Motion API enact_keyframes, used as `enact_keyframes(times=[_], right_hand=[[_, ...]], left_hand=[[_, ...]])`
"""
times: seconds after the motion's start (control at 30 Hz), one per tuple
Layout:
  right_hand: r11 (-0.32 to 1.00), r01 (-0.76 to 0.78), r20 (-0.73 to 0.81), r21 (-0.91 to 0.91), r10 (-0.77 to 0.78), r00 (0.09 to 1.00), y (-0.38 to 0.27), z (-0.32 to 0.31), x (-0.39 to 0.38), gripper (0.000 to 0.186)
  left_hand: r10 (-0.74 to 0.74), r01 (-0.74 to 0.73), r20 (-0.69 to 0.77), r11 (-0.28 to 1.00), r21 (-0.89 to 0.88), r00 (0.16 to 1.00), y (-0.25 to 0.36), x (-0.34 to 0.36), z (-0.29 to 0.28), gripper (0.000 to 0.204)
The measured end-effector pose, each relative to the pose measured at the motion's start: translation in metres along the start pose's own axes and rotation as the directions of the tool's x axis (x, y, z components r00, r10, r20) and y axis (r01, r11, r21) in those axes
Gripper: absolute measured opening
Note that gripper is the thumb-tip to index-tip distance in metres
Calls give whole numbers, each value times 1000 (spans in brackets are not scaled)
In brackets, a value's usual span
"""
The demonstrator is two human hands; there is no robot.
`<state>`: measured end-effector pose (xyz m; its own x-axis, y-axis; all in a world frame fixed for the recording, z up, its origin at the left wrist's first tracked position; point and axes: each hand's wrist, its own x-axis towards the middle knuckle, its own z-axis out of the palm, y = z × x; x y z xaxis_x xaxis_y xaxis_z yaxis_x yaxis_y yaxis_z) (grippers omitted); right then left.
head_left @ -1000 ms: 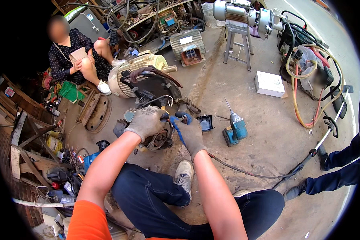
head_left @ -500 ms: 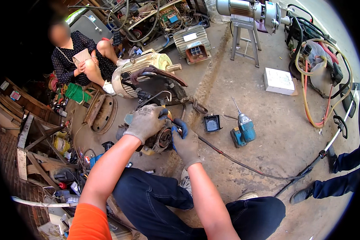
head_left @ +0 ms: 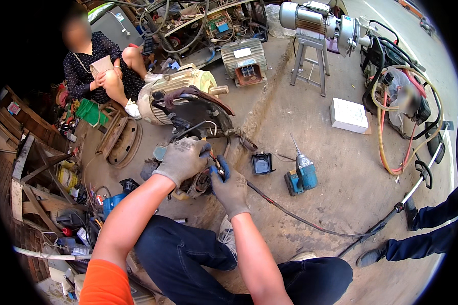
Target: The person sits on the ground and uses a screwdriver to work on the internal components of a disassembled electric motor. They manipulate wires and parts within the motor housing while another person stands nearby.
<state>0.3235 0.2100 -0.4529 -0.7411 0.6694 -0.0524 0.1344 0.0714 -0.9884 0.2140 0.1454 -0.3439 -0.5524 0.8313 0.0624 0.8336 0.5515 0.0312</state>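
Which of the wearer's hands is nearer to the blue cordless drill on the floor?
Right. The right hand is left of the drill, with a gap between; the left hand is farther left, beyond the right.

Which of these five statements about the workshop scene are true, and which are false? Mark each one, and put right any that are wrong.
1. The left hand and right hand are both bare. False: each wears a grey fabric glove.
2. The teal-and-grey power drill rests on the concrete floor, apart from the right hand. True.
3. The silver cylindrical motor sits on a grey metal stand. True.
4. The white rectangular cardboard box sits on top of that stand. False: it is on the floor, to the right of the stand.
5. A long dark cable runs over the floor to the right of the right hand. True.
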Motion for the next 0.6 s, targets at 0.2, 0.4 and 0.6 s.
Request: enact_keyframes(times=[0.2,0.4,0.6], right_hand=[[994,8,-50,111,-3,999,14,-1,-5,50],[995,87,-252,-38,-94,963,-28,-58,-1,46],[625,199,-22,-755,-328,944,-76,-120,24,29]], left_hand=[[24,-26,39,998,58,999,1,0,-1,23],[63,-70,88,995,77,994,16,1,-15,39],[249,-313,-315,934,-171,916,62,22,-7,32]])
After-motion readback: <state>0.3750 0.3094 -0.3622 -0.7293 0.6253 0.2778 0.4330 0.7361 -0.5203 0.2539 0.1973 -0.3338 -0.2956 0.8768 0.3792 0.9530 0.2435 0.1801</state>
